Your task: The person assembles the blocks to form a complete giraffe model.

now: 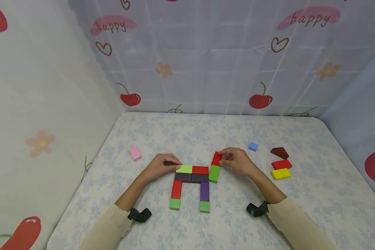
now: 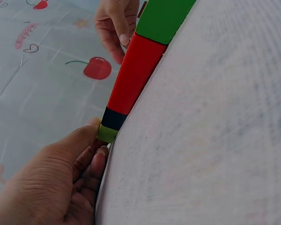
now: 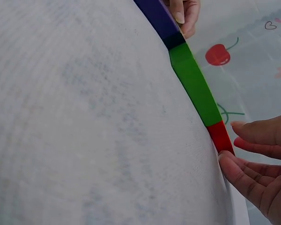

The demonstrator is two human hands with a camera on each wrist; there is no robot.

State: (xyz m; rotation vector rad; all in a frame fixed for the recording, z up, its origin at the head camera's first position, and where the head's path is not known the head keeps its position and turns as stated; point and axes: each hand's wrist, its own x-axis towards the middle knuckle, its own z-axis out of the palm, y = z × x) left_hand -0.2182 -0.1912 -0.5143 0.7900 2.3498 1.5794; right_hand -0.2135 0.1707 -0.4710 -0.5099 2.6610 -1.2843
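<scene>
Flat colored blocks lie joined in a figure on the table. My left hand (image 1: 162,164) pinches the outer end of the lime green block (image 1: 184,169) at the figure's top left. At the upper right, my right hand (image 1: 235,160) has its thumb and fingers about the red block (image 1: 216,158), which meets a tilted green block (image 1: 214,173). A second red block (image 1: 200,170) lies beside the lime one, above two dark blocks (image 1: 183,177). Below stand a red leg block (image 1: 176,189) and a purple block (image 1: 204,191), each ending in a green piece (image 1: 175,203).
A pink block (image 1: 135,153) lies on the left of the table. To the right are a small blue block (image 1: 253,146), a brown angular block (image 1: 280,152), a red block (image 1: 281,164) and a yellow block (image 1: 281,174). Printed curtains (image 1: 206,62) surround the table.
</scene>
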